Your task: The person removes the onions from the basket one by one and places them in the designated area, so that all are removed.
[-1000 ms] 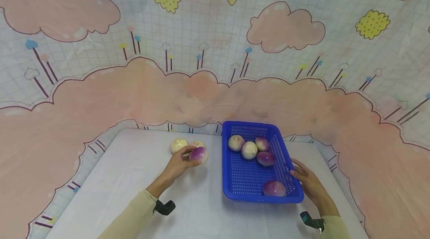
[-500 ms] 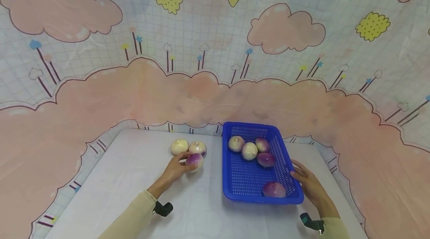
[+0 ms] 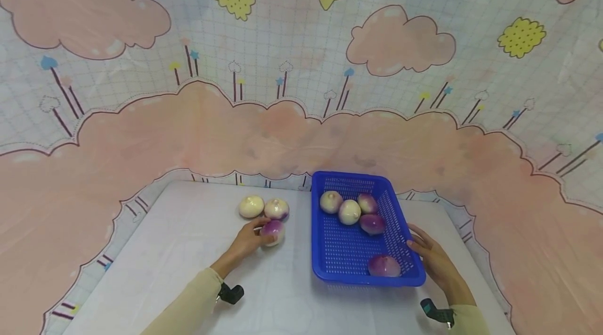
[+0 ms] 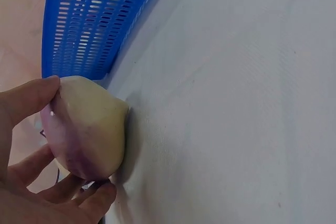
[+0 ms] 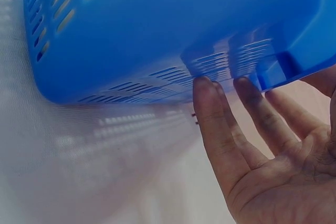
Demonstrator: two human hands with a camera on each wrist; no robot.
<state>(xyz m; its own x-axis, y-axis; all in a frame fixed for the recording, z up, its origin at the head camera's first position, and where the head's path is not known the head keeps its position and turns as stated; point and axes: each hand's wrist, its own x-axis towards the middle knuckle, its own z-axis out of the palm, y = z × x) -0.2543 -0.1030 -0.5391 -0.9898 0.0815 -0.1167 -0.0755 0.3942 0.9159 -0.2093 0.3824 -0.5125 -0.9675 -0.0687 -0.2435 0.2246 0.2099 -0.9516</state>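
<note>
In the head view my left hand (image 3: 246, 241) grips a purple-and-white onion (image 3: 274, 231) low over the table, just in front of two pale onions. The left wrist view shows the thumb on one side of this onion (image 4: 86, 127) and the fingers on the other. My right hand (image 3: 438, 259) is at the right side of a blue plastic basket (image 3: 341, 278). In the right wrist view, its fairly straight fingers (image 5: 210, 108) touch the basket's slotted outer wall (image 5: 131, 35), and the thumb is mostly out of frame.
The two onions, one pale (image 3: 251, 206) and one with a purple patch (image 3: 277, 209), lie side by side on the white-covered table (image 3: 188, 230). Several onions are in the basket, most toward its far end, one purple onion (image 3: 384, 265) near the front. A patterned cloth (image 3: 292, 141) hangs behind.
My left hand has brought the onion down and slightly toward me, uncovering the patched pale onion behind it. The right hand and the basket stay in place.
</note>
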